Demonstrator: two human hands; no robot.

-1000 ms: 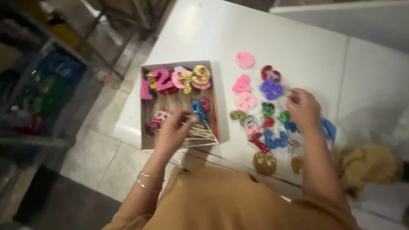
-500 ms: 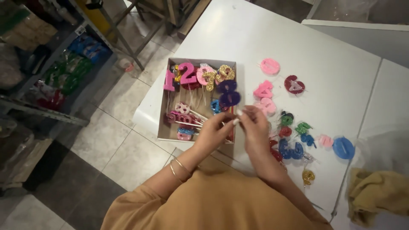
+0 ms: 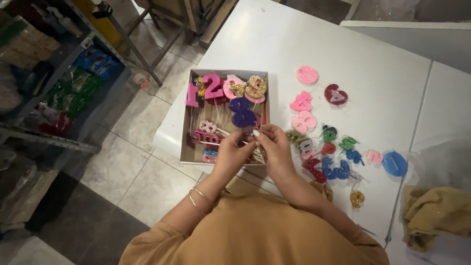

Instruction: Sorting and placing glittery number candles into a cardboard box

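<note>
White table [image 3: 274, 44]; cardboard box [image 3: 192, 156] holds glittery number toppers [image 3: 214, 86]; hands above.

Glitter-coated number toppers fill a shallow cardboard box [image 3: 185, 147] with matt, pale walls — a gold nine [image 3: 256, 87] sparkles roughly, a pink two [image 3: 213, 86] and a purple eight [image 3: 241, 112] look grainy too. Thin sticks [image 3: 216, 133], probably wood, lie under them. The table [image 3: 274, 44] is smooth white, faintly shiny. A blue zero [image 3: 395, 163] looks glossy. A mustard cloth [image 3: 434, 216] lies soft and crumpled — metal bangles [image 3: 200, 198] gleam on one wrist.
</note>
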